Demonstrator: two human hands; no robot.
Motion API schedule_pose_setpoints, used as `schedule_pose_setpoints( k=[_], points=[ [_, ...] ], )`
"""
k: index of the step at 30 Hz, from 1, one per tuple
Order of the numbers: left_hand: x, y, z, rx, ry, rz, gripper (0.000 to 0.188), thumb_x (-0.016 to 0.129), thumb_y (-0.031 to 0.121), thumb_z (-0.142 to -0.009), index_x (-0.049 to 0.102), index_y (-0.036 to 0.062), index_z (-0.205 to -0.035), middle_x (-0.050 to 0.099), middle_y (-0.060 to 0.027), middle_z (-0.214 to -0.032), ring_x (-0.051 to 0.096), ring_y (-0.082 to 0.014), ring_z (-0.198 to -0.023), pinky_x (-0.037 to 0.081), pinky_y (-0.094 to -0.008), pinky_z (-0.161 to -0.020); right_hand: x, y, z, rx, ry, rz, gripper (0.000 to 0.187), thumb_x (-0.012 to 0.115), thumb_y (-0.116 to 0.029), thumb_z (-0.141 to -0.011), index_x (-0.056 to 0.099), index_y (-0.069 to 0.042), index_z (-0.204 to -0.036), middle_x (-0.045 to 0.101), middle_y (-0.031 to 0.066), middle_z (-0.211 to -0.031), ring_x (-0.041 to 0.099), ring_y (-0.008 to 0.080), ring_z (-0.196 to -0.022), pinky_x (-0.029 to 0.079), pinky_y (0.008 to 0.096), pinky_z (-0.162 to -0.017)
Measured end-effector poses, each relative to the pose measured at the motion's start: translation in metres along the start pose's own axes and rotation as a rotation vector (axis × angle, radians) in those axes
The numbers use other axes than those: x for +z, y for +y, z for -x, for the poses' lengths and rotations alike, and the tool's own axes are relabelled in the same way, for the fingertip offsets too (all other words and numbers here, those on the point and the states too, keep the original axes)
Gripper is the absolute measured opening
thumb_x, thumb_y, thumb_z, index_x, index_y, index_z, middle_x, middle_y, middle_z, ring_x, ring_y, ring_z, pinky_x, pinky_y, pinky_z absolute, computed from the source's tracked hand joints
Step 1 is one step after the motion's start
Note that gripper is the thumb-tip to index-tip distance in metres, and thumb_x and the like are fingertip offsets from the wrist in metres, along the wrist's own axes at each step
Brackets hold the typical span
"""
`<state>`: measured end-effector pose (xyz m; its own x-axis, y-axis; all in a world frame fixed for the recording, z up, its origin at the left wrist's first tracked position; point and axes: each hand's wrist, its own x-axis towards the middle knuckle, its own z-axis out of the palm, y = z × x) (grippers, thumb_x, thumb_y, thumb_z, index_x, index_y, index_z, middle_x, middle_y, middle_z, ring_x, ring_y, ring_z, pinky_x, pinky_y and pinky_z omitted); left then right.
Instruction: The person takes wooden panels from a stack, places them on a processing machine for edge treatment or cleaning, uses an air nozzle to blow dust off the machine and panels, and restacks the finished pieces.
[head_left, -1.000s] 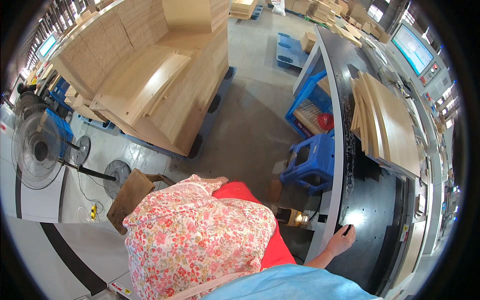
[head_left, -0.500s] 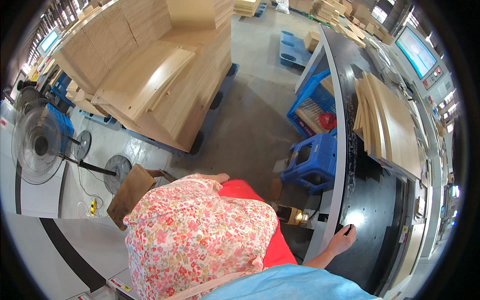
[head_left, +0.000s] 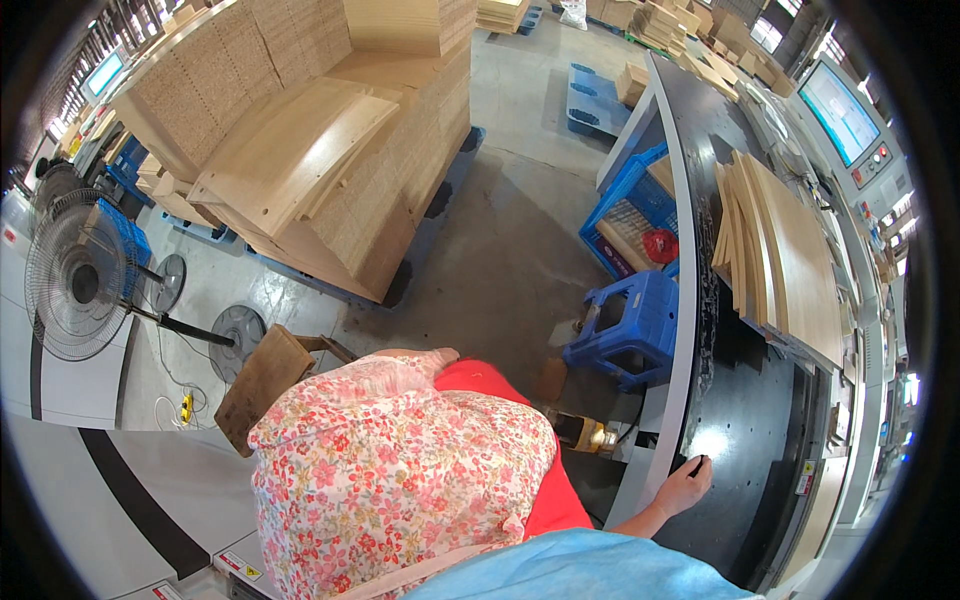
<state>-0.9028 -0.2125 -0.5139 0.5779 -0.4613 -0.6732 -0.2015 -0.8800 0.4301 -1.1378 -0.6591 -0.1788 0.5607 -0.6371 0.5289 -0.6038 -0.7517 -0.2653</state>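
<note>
**One hand on the black table, the other under a floral sleeve**

From the left: two fans point(head_left: 75, 280) stand on the floor, beside one wooden stool point(head_left: 265, 385). One big stack of boards point(head_left: 320, 150) sits on a pallet. The left hand point(head_left: 415, 362) lies loosely open on the person's red lap, gloved, holding nothing. One blue stool point(head_left: 630, 325) stands below one blue crate point(head_left: 630, 215). The right hand point(head_left: 685, 487) rests on the edge of the black table point(head_left: 745, 420), fingers curled; whether it grips anything cannot be told. One pile of thin panels point(head_left: 785, 250) lies further along the table, well apart from that hand.
</note>
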Motion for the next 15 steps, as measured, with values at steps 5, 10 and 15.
schedule_pose_setpoints(
  k=[5, 10, 15],
  points=[
    [-0.0009, 0.0009, -0.0016, 0.016, 0.011, -0.003, 0.032, 0.057, 0.03, -0.08, 0.068, 0.0086, -0.101, 0.064, -0.016, -0.107, 0.061, -0.0334, -0.101, 0.048, -0.0428, -0.085, -0.0028, -0.0031, -0.0003, 0.024, -0.016, -0.007, 0.029, 0.052, -0.015, -0.091, 0.06, 0.005, -0.11, 0.061, 0.0193, -0.11, 0.056, 0.0336, -0.103, 0.044, 0.0407, -0.09],
    [-0.0006, 0.0011, -0.003, 0.032, 0.023, -0.003, 0.03, 0.058, 0.029, -0.079, 0.07, 0.0086, -0.098, 0.066, -0.0153, -0.102, 0.063, -0.0334, -0.096, 0.049, -0.0432, -0.082, -0.0021, -0.0012, 0.0, 0.036, -0.021, 0.0, 0.029, 0.052, -0.015, -0.092, 0.06, 0.006, -0.11, 0.061, 0.0192, -0.11, 0.056, 0.0338, -0.103, 0.044, 0.0407, -0.09],
    [0.0, 0.0001, -0.0028, 0.044, 0.038, -0.012, 0.029, 0.059, 0.029, -0.078, 0.07, 0.0085, -0.095, 0.068, -0.015, -0.098, 0.065, -0.0332, -0.092, 0.051, -0.0434, -0.079, -0.0011, 0.0008, 0.0007, 0.017, -0.008, 0.0, 0.029, 0.052, -0.015, -0.092, 0.06, 0.005, -0.11, 0.062, 0.019, -0.11, 0.056, 0.0336, -0.102, 0.044, 0.0407, -0.089]
  ],
)
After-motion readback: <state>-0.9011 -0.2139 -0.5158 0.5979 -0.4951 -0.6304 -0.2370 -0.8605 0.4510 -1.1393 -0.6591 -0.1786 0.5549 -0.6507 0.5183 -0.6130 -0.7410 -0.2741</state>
